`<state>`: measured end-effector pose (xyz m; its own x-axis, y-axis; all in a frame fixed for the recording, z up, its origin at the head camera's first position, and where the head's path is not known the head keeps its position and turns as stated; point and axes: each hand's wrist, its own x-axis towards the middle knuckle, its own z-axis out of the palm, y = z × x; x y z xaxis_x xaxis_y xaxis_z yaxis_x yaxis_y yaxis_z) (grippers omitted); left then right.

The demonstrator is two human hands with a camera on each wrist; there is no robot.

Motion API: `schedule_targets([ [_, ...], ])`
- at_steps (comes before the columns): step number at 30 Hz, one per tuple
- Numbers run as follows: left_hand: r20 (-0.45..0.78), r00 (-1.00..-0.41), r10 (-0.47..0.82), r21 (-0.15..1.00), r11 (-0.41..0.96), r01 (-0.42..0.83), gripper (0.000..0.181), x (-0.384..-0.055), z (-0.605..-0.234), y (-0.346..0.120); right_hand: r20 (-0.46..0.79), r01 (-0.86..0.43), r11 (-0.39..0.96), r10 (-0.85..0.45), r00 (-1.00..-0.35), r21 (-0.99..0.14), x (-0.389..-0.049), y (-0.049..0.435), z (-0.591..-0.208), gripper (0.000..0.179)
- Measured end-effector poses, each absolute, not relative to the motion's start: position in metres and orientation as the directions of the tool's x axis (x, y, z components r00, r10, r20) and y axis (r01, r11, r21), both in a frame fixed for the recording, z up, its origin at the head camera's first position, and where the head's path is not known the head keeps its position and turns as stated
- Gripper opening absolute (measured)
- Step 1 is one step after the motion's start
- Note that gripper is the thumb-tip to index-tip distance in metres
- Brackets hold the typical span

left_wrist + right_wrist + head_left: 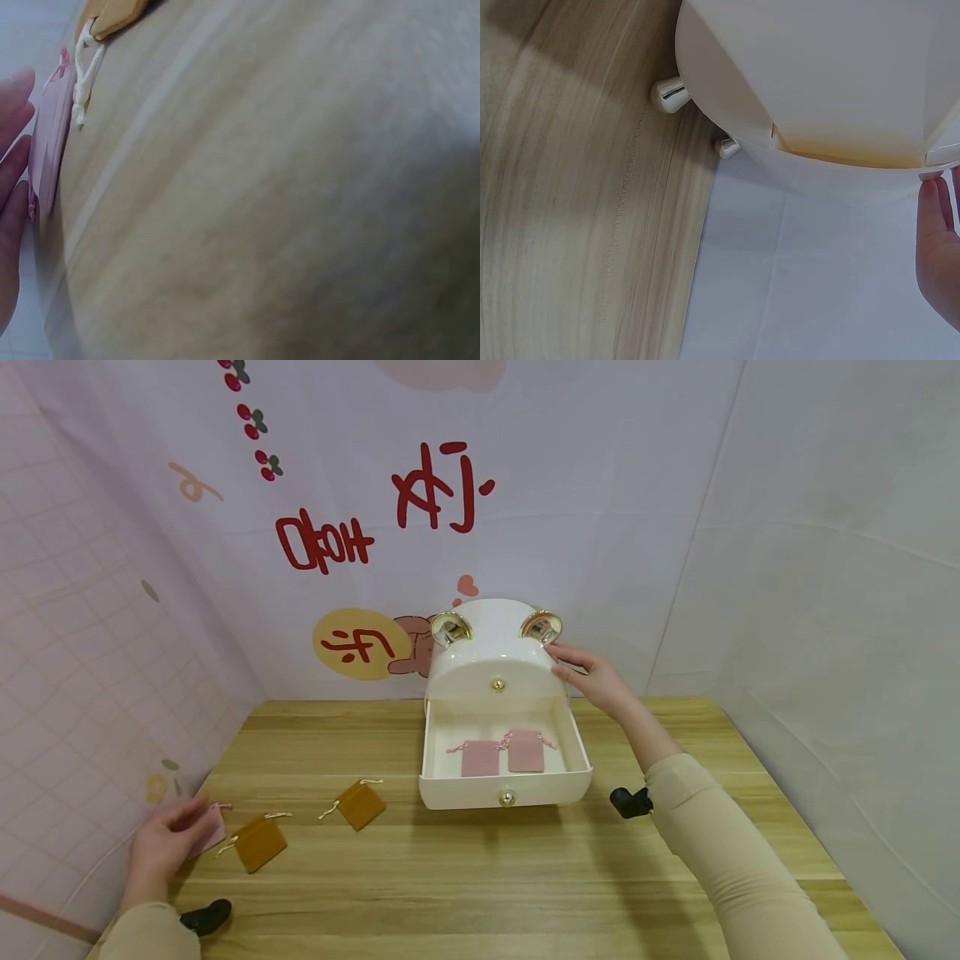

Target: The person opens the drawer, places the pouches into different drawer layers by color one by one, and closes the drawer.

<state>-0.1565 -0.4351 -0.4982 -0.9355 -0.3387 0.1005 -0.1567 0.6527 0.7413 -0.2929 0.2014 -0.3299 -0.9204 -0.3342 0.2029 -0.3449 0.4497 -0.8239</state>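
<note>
My left hand is at the table's left edge, its fingers touching a small pink drawstring pouch that lies flat. In the left wrist view the fingertips meet the edge of that pink pouch. My right hand rests with extended fingers against the right side of a white storage box. The right wrist view has its fingers on the box's wall. The lower drawer is pulled out, holding two pink pouches, one left and one right.
Two mustard-brown drawstring pouches lie on the wooden table: one beside the left hand, another nearer the drawer. Black wrist devices show at the left sleeve and the right sleeve. A printed cloth hangs behind the table.
</note>
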Motion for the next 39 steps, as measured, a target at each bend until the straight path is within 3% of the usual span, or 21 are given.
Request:
schedule_targets([
  [11, 0.231, -0.936, -0.265, 0.579, 0.811, -0.087, 0.035, -0.156, -0.509, -0.438, 0.203, -0.342, 0.434, -0.335, -0.920, -0.833, -0.293, 0.202, -0.331, 0.045],
  [25, 0.169, -0.934, -0.316, 0.595, 0.788, -0.159, 0.040, -0.157, -0.514, -0.442, 0.203, -0.341, 0.433, -0.334, -0.920, -0.834, -0.294, 0.202, -0.332, 0.045],
  [32, 0.143, -0.936, -0.322, 0.623, 0.764, -0.168, 0.038, -0.154, -0.513, -0.438, 0.217, -0.348, 0.436, -0.322, -0.921, -0.830, -0.317, 0.212, -0.357, 0.046],
  [39, 0.136, -0.924, -0.358, 0.634, 0.748, -0.196, 0.037, -0.154, -0.516, -0.438, 0.226, -0.358, 0.451, -0.320, -0.920, -0.817, -0.321, 0.214, -0.361, 0.047],
])
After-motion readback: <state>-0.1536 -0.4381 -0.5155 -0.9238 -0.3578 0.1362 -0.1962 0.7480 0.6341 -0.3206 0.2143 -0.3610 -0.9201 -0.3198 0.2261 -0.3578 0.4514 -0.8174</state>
